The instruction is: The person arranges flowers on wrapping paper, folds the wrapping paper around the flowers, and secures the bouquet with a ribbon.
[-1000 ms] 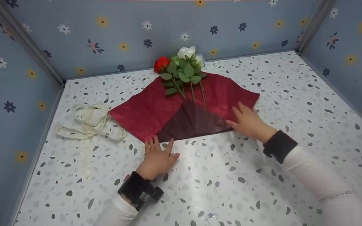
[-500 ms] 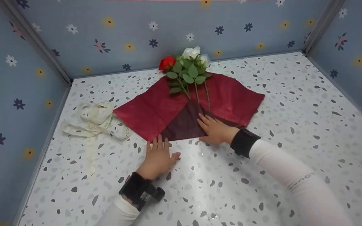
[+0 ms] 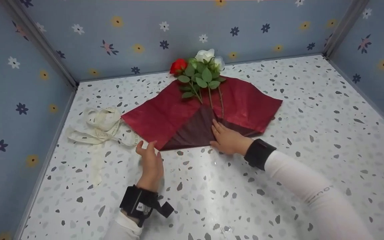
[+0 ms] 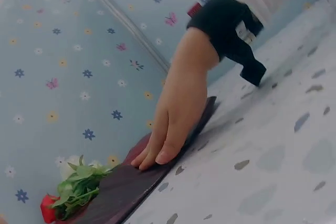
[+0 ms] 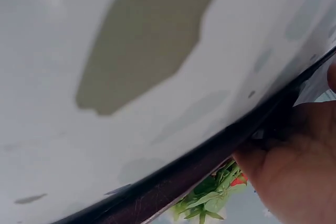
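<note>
Dark red wrapping paper [image 3: 158, 113] lies on the table, with a brown panel [image 3: 192, 133] at its front middle. Several roses rest on it: a red rose [image 3: 178, 66] and white roses [image 3: 205, 55], with green leaves and bare stems. My right hand [image 3: 230, 140] lies flat on the brown panel, its thumb by the front edge; the left wrist view shows this right hand [image 4: 181, 103] pressing down with straight fingers. My left hand [image 3: 151, 166] stands turned on its side at the paper's front left corner, fingers loosely bent and holding nothing visible.
A loosely looped cream ribbon [image 3: 103, 131] with printed letters lies left of the paper. Flower-patterned panels [image 3: 185, 36] wall the speckled table [image 3: 312, 140] at the back and both sides.
My right hand has moved left from the paper's right part onto the brown panel. My left hand has lifted from lying palm-down at the front edge and turned on its side.
</note>
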Demonstrator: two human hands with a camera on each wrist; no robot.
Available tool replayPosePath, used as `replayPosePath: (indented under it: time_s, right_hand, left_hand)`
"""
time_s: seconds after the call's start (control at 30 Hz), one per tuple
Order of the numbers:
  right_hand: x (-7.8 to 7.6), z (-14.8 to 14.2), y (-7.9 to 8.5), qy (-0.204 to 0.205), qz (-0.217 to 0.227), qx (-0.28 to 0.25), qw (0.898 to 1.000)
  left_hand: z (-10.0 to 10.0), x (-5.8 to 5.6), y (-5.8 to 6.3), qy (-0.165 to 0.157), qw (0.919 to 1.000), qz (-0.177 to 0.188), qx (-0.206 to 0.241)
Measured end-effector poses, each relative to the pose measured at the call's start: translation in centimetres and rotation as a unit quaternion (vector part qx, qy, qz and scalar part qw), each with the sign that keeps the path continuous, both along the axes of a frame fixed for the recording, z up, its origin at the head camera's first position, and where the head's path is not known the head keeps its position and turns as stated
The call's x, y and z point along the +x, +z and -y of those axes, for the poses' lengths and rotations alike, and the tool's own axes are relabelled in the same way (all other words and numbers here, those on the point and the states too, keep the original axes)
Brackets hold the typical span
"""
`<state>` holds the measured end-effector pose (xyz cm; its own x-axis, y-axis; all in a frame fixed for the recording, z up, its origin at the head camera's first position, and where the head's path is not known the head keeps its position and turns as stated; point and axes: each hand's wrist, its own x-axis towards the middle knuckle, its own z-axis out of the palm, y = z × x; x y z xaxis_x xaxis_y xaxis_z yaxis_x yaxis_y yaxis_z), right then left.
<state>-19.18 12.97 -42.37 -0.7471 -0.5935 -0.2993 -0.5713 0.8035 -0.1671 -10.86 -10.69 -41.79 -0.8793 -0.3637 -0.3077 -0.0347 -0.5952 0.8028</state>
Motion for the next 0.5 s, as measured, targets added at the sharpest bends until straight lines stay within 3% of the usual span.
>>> replayPosePath:
  time_s: [0.07,0.1,0.2,0.3,0.5]
  right_hand:
    - [-0.1,-0.1,0.1,0.000,-0.013,0.007,1.000]
    - [-0.1,-0.1,0.2,0.000,-0.021,0.009,1.000]
    - [-0.2,-0.3,0.3,-0.004,-0.035,0.011,0.999]
    - [-0.3,-0.4,0.2,-0.005,-0.034,-0.002,0.999]
    - [-0.3,-0.6,0.3,-0.005,-0.026,-0.017,1.000]
  left_hand:
    - [0.1,0.0,0.2,0.030,0.9926,-0.014,0.117]
    - [0.1,0.1,0.2,0.039,0.9887,-0.012,0.144]
    - [0.0,0.4,0.6,0.044,0.9798,-0.006,0.195]
    - [-0.1,1.0,1.1,0.024,0.9718,0.005,0.235]
    - [-1.3,1.8,1.6,-0.022,0.9400,0.015,0.340]
